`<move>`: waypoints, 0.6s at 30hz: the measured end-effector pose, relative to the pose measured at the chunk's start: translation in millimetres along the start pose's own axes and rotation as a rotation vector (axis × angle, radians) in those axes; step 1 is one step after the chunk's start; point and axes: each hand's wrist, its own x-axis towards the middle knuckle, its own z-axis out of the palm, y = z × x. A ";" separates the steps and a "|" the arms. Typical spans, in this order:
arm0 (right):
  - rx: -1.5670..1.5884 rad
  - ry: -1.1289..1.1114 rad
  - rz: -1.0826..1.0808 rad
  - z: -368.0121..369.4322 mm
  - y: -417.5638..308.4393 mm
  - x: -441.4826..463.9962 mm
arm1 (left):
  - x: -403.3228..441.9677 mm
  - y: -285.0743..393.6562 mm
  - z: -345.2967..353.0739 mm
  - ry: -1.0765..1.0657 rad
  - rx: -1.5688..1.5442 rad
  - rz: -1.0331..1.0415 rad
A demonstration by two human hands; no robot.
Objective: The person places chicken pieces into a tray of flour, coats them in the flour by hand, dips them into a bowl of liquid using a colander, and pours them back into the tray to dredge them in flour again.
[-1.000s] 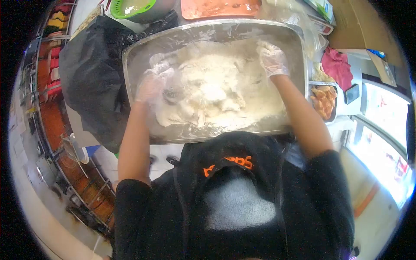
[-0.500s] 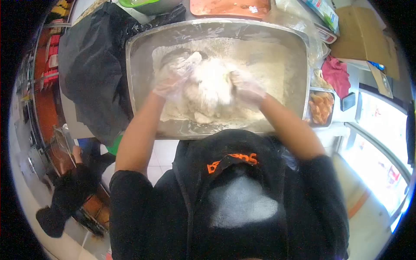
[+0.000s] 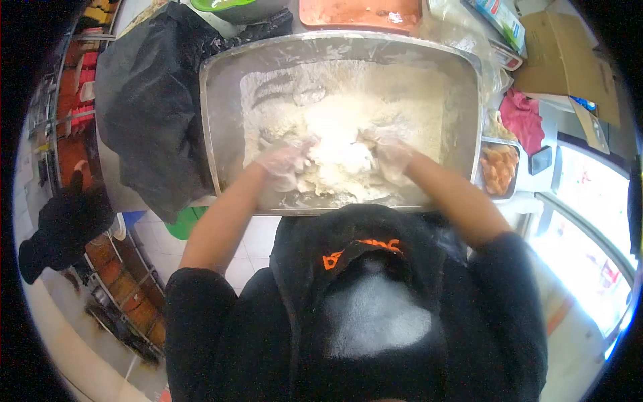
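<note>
A large metal pan (image 3: 224,141) holds a spread of pale flour (image 3: 408,94). Near its front side lies a heap of flour-coated pieces (image 3: 341,167); what is under the coating cannot be made out. My left hand (image 3: 284,163), in a clear plastic glove, is at the left side of the heap. On the opposite side my right hand (image 3: 392,153), gloved the same way, reaches into the flour. The fingers of both hands are largely hidden by flour and glare, so their grip does not show.
Right of the pan stands a small tray of raw meat pieces (image 3: 499,169), near a pink cloth (image 3: 522,120) and a phone (image 3: 540,159). An orange tray (image 3: 362,15) and a green bowl (image 3: 224,5) sit behind. Black plastic (image 3: 151,107) lies left. Another person (image 3: 67,221) is at far left.
Both hands have come down toward the pan's near side, and the blurred flour between them has settled into a heap. The other person at left has shifted away from me.
</note>
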 end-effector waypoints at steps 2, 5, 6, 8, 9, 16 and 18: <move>0.265 -0.161 -0.002 -18.5 19.4 47.4 | 9.1 3.5 0.8 -0.061 0.422 -0.007; 0.521 -0.964 -0.164 -36.4 28.3 73.4 | 29.1 -34.2 30.0 0.187 -0.928 0.080; 0.430 -0.635 -0.253 -20.4 16.3 55.3 | 20.5 -20.7 18.1 0.191 -1.325 0.080; 0.332 -0.309 -0.326 -1.4 -16.6 15.7 | 11.5 -0.5 0.7 0.195 -1.727 0.074; -0.359 -0.104 -0.461 4.5 -38.2 -3.9 | 12.4 5.8 -6.6 0.427 -1.465 0.224; -0.062 -0.126 -0.565 22.6 -61.2 -53.4 | -46.0 36.3 -51.7 0.408 -1.292 0.163; -0.127 -0.054 -0.626 4.7 -60.2 -44.5 | -44.7 23.6 -51.5 0.503 -1.411 0.221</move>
